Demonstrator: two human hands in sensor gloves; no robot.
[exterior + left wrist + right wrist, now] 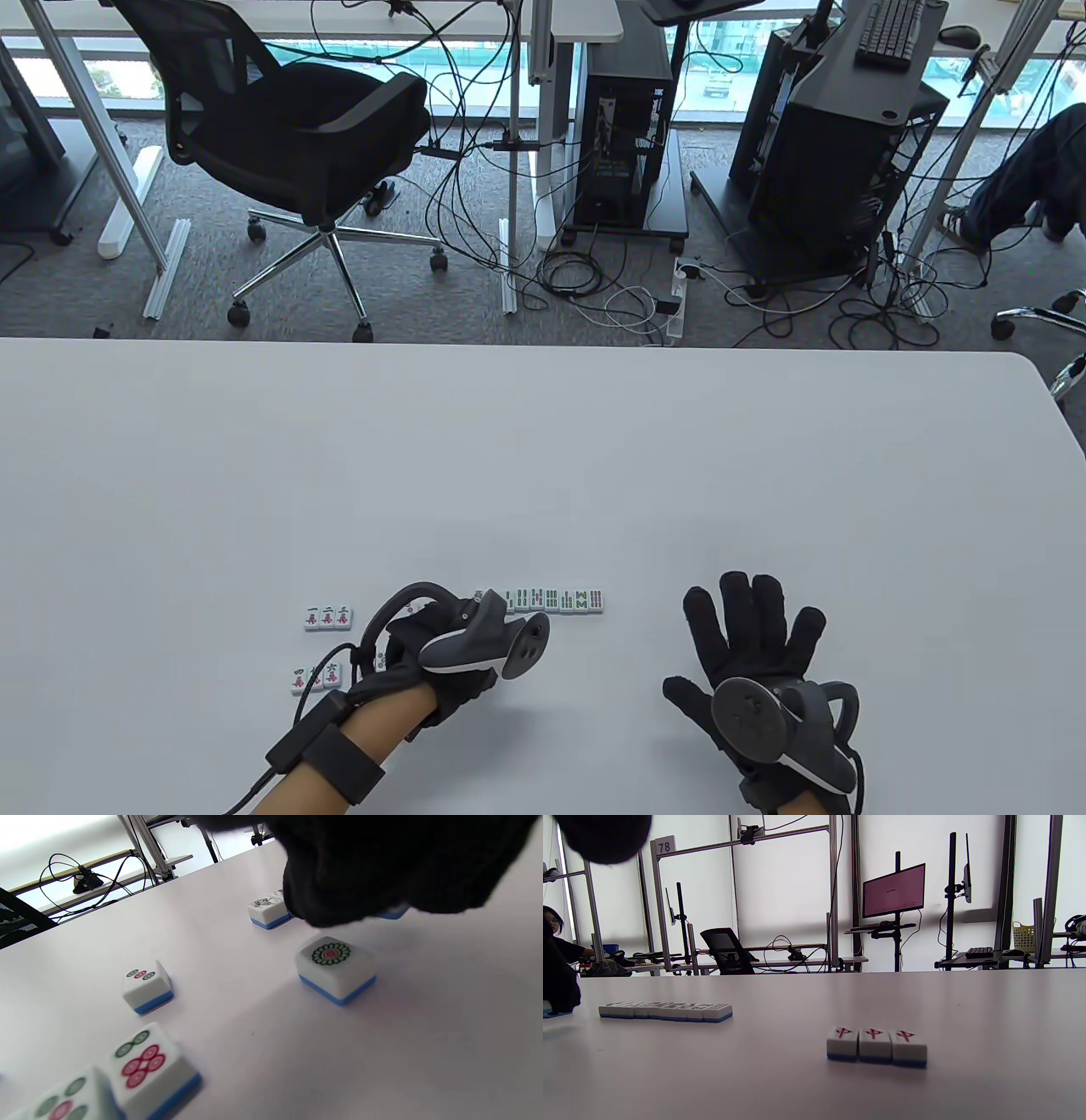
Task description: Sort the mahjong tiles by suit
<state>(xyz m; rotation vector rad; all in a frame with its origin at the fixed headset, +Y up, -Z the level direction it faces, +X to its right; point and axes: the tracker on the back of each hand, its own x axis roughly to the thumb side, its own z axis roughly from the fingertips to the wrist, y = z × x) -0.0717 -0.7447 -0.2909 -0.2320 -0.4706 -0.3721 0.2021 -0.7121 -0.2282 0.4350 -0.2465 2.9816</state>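
My left hand (450,645) hangs curled over the left end of the bamboo row (556,599). In the left wrist view its fingers (360,878) close down on a tile (394,915) of which only the blue base shows. Beside it sit a bird tile (269,911), a one-dot tile (335,967), a three-dot tile (146,984) and more dot tiles (148,1065). Two short rows of character tiles (327,618) (314,677) lie left of that hand. My right hand (755,632) lies flat on the table, fingers spread, holding nothing. Three red-marked tiles (876,1046) stand side by side in the right wrist view.
The white table (543,441) stretches bare toward its far edge. Beyond it are an office chair (314,144), computer towers and floor cables. The bamboo row (666,1012) also appears in the right wrist view, with a seated person at the far left.
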